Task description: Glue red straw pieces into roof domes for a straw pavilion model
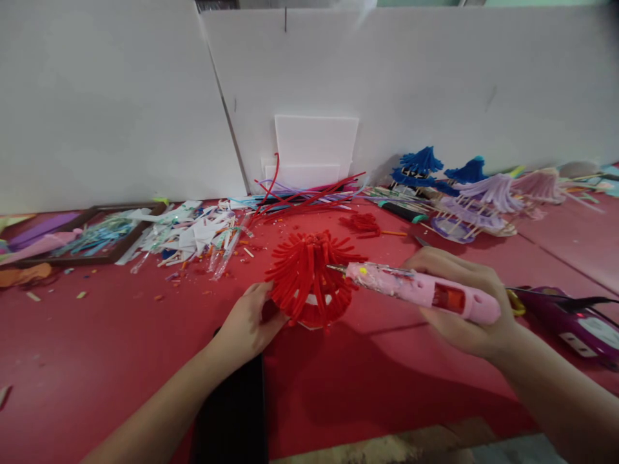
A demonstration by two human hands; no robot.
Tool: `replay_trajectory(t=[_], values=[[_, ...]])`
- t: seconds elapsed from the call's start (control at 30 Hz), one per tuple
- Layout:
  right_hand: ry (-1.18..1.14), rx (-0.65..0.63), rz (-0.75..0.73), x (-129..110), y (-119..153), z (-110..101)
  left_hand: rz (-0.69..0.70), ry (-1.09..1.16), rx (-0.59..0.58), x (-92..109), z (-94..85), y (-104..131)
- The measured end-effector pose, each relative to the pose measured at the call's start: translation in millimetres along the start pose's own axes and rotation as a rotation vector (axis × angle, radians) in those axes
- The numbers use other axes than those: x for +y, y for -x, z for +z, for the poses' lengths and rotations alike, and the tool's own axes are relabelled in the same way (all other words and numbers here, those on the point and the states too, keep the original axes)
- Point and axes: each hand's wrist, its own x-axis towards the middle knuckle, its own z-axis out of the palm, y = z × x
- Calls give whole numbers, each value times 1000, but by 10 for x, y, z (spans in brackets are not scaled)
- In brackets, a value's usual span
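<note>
My left hand apparently pinches the likely light, crushable red pipe-cleaner cone, best held low, while right of it my right hand clasps a pink plastic glue gun.

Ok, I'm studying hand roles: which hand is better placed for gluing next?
Probably the right hand: it holds the pink glue gun, nozzle at the red model, which the left hand steadies.

A red tabletop bears white scraps, a brown frame and a purple power strip.
</note>
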Motion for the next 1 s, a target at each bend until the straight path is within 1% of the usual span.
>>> replay_trajectory(t=[0.23,0.4,0.57,0.87,1.0], values=[[11,5,3,-1,-41,2,-32,-24,9,-1,12,-8],[11,22,15,10,-47,0,-22,-23,15,3,18,-4],[18,3,5,-26,-87,-15,-32,-43,16,-3,16,-2],[38,52,-9,-14,-94,-36,-79,-57,33,-27,36,2],[35,84,-11,-38,-122,-25,-69,-46,37,-40,42,-1]])
